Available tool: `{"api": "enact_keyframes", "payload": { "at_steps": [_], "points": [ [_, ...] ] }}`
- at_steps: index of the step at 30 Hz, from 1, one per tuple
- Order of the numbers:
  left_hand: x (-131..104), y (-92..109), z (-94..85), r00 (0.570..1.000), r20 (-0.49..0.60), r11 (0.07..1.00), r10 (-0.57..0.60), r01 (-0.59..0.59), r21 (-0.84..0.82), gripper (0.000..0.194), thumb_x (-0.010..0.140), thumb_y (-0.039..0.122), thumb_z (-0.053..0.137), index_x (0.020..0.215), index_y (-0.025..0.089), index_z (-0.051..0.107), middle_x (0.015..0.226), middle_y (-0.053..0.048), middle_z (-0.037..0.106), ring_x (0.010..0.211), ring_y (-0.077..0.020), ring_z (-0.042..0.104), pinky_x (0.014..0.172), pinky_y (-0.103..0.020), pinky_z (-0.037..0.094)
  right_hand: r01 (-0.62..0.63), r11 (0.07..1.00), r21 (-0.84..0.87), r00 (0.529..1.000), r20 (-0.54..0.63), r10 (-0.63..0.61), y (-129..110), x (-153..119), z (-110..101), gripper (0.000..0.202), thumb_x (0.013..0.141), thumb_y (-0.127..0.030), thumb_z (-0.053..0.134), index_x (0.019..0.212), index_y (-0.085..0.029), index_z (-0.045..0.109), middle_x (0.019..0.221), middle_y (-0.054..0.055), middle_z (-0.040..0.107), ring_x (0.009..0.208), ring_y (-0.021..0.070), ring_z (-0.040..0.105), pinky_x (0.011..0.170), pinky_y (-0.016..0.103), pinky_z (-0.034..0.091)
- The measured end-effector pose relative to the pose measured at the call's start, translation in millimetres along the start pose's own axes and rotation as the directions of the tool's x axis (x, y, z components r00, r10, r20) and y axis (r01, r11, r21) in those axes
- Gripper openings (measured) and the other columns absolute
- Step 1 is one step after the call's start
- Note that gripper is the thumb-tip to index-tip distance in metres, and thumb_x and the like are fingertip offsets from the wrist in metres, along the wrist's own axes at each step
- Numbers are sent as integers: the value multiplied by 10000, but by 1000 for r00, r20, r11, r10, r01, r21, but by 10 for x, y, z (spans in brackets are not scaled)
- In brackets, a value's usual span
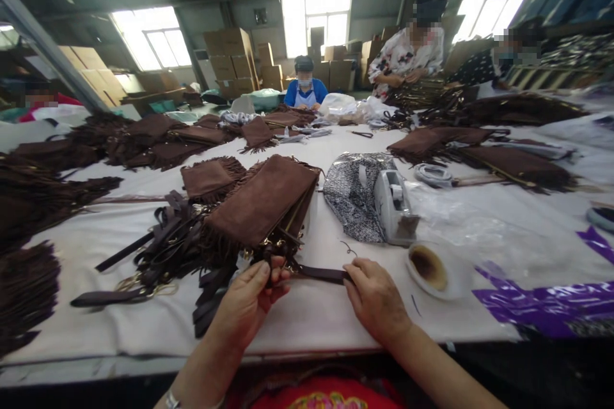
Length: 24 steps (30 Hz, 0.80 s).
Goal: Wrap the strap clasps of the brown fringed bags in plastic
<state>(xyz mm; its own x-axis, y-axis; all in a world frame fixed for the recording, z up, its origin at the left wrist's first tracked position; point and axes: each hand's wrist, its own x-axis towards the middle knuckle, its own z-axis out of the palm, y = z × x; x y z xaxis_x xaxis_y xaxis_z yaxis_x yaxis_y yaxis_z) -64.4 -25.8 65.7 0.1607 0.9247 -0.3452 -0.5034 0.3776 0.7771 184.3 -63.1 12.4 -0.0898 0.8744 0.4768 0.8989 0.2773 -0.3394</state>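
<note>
A dark brown strap [319, 273] runs between my two hands near the front of the white-covered table. My left hand [252, 297] is closed on its left end, by the metal hardware under a stack of brown fringed pouches [263, 201]. Pinched at the strap's right end is my right hand [377, 297], fingers closed and pointing left. Left of the pouches lies a heap of dark straps [167, 236] with gold-coloured clasps. A single strap loop [108, 298] rests in front of that heap.
A tape dispenser [396, 208] stands on patterned wrap beyond my right hand, with a tape roll [428, 268] nearer. Purple plastic [547, 303] lies at the right edge. Brown fringed piles [29, 294] line the left. Several people work across the table.
</note>
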Motion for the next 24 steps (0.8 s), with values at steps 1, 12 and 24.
{"api": "enact_keyframes", "payload": {
  "at_steps": [1,12,24],
  "points": [
    [13,-2,-20,1000,-4,1000,11,-11,20,265,708,281,801,906,124,720,735,-23,623,808,-170,650,706,-282,569,16,999,-32,1000,18,-16,-11,22,23,181,850,-159,558,1005,-173,650,976,108,633,924,242,564,807,352,439],
    [32,14,3,997,-73,996,-5,12,93,311,617,334,862,801,122,727,692,-29,656,689,-133,624,650,-234,538,19,972,235,959,269,-84,-372,-63,-22,84,844,-276,646,890,-206,649,862,44,635,811,193,574,747,293,412],
    [273,-81,-53,974,-211,991,-88,107,79,270,545,222,851,784,178,732,742,-21,688,663,-165,644,553,-226,583,-246,866,-436,969,-139,206,841,-291,-747,174,881,-347,592,895,-195,675,1169,139,629,1141,342,482,920,495,349]
  ]
}}
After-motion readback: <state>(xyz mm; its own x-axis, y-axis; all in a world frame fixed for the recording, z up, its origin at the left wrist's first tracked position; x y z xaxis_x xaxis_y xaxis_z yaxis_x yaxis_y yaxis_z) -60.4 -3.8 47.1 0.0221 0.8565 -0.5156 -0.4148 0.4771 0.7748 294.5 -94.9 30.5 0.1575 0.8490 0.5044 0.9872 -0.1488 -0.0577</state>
